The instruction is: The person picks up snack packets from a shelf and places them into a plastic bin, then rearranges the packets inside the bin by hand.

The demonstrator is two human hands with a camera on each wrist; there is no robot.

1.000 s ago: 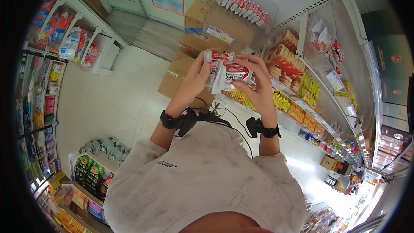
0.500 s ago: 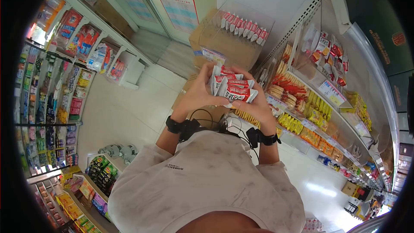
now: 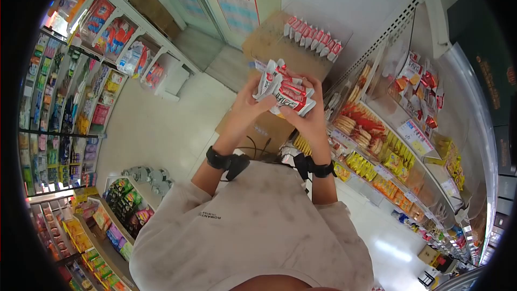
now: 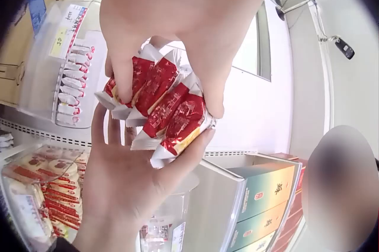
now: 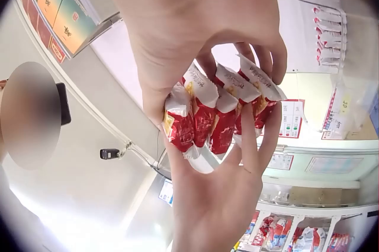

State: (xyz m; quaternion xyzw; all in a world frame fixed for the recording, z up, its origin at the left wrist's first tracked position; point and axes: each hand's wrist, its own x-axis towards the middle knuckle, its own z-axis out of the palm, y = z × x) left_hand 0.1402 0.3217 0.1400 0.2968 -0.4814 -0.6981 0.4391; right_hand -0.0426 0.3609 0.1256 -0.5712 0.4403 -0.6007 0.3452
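Several red-and-white wrapped snack packets [image 3: 293, 96] are held together in a row in front of the chest, between both hands. My left hand [image 3: 243, 112] grips the row at its left end, its thumb along the near side. From the other end my right hand [image 3: 312, 124] grips it, with the thumb on the near packet and the fingers round the far side. In the left wrist view the packets [image 4: 169, 107] stand side by side, crimped white ends pointing down-left. The right wrist view shows the packets [image 5: 222, 119] squeezed between the two hands.
Beyond the hands, a clear bin [image 3: 307, 56] holds a row of similar packets along its back, above a cardboard box [image 3: 264, 126]. Snack shelves [image 3: 377, 153] run down the right side. Shelves of packaged goods [image 3: 59, 113] line the left, and a low display [image 3: 116, 205] stands nearer.
The hands have turned the packets so more red faces show, then tilted the row down to the right. The head view has shifted, bringing more of the shelves into sight.
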